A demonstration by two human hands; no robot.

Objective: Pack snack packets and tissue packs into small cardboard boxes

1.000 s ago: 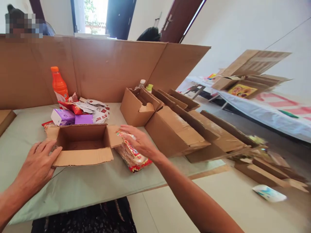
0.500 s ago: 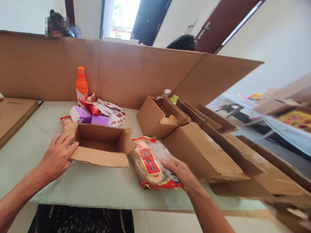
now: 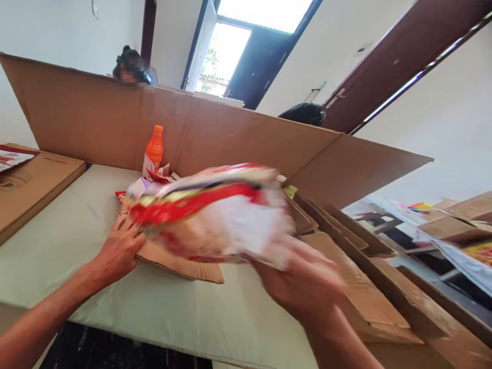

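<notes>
In my right hand (image 3: 303, 277) is a red and clear plastic food packet (image 3: 215, 220), raised and tilted over a small open cardboard box (image 3: 184, 264). Motion blurs the packet, and it covers most of the box. My left hand (image 3: 122, 247) is closed at the box's left corner; its fingertips are partly hidden near the packet's end. Behind the box, a purple and white carton (image 3: 139, 187) and red wrappers (image 3: 158, 177) show in part. An orange drink bottle (image 3: 154, 148) stands upright against the cardboard wall.
A long cardboard partition (image 3: 230, 133) runs along the table's back. Several open cardboard boxes (image 3: 346, 277) line the right side. A flat carton (image 3: 42, 179) with a packet (image 3: 15, 158) on it lies at left. Beyond the partition a person's head (image 3: 130, 64) shows.
My right hand has lifted the food packet from beside the box up and leftward over it. My left hand has stayed at the box's left side. The camera view has shifted and tilted.
</notes>
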